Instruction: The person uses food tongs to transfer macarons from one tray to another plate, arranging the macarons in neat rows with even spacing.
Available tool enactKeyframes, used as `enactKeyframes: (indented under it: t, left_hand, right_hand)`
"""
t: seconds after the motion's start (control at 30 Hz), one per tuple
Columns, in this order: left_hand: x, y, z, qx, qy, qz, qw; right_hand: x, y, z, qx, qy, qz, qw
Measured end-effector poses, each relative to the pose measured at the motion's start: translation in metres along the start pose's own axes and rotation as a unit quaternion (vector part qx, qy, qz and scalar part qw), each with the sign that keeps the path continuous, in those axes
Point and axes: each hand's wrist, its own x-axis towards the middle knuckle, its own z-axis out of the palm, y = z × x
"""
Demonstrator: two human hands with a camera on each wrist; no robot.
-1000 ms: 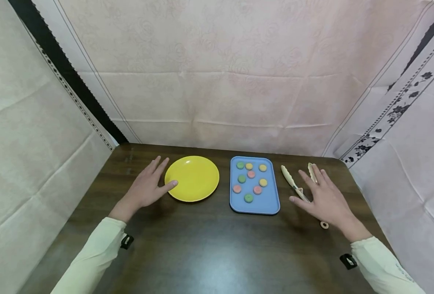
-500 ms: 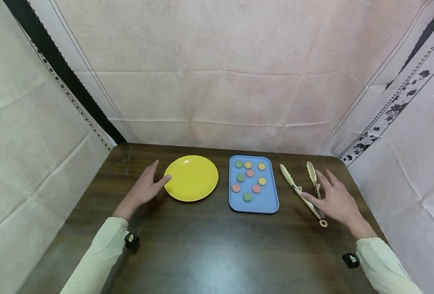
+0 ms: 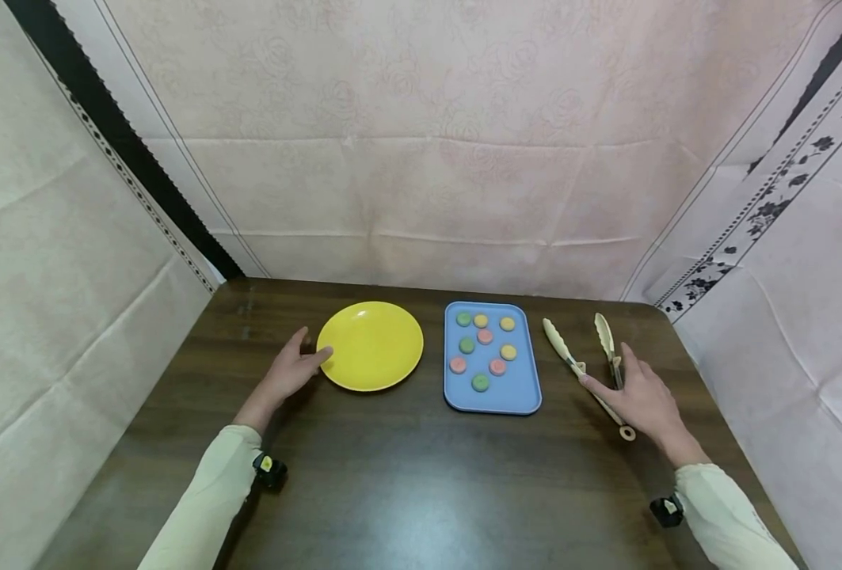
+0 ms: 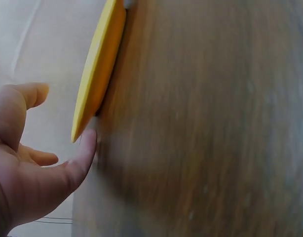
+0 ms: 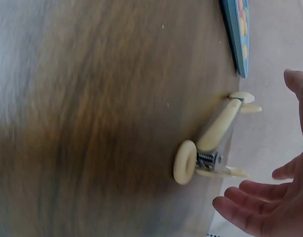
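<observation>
Nearest the body, a pale left sleeve (image 3: 207, 491) and a right sleeve (image 3: 727, 507) reach out over the dark wooden tabletop (image 3: 421, 475), each wrist carrying a small black device (image 3: 271, 472) on its inner side. Beyond the right cuff, the right hand (image 3: 652, 408) hovers over the cream tongs (image 3: 291, 204), its grip spread; from the right wrist, a gap shows between fingers and tongs. The tongs lie with their ring end nearest and their two arms splayed away. Across from it, the left hand (image 3: 288, 376) has its grip spread as well, thumb lapping over the left rim of the yellow plate (image 3: 371, 348); I can't tell whether it touches. Between plate and tongs sits a blue tray (image 3: 492, 402) dotted with nine round pieces (image 3: 485, 336): three green, three yellow, three pink. Past the far edge hangs a creased pinkish cloth (image 3: 421, 198).
</observation>
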Motion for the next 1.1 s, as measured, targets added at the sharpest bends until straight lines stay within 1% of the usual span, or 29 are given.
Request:
enactKeyframes:
  t: [0.1,0.17,0.2,0.3,0.43,0.57,0.77,1.1]
  left_hand:
    - [0.003,-0.002,0.003,-0.053,-0.009,-0.015,0.9984]
    - [0.004,-0.004,0.005,-0.076,-0.013,-0.017,0.9969]
    - [0.004,-0.006,0.006,-0.079,-0.013,-0.016,0.9966]
    - [0.004,-0.009,0.007,-0.080,-0.016,-0.006,0.9966]
    - [0.004,-0.011,0.009,-0.073,-0.012,0.009,0.9972]
    - [0.004,-0.012,0.010,-0.079,-0.008,0.014,0.9967]
    - [0.006,-0.015,0.011,-0.084,-0.007,0.012,0.9963]
    - [0.007,-0.016,0.008,-0.087,-0.004,0.007,0.9962]
  right_hand:
    - [0.001,-0.001,0.003,0.011,-0.013,0.012,0.9998]
    - [0.002,-0.001,0.006,0.016,-0.018,0.020,0.9995]
    - [0.003,-0.001,0.007,0.017,-0.019,0.024,0.9994]
    - [0.005,0.000,0.010,0.020,-0.022,0.034,0.9990]
    - [0.007,0.003,0.011,0.016,-0.024,0.041,0.9988]
    - [0.008,0.006,0.013,0.016,-0.030,0.044,0.9985]
    - [0.011,0.008,0.018,0.018,-0.038,0.044,0.9982]
    - [0.014,0.010,0.022,0.012,-0.027,0.048,0.9984]
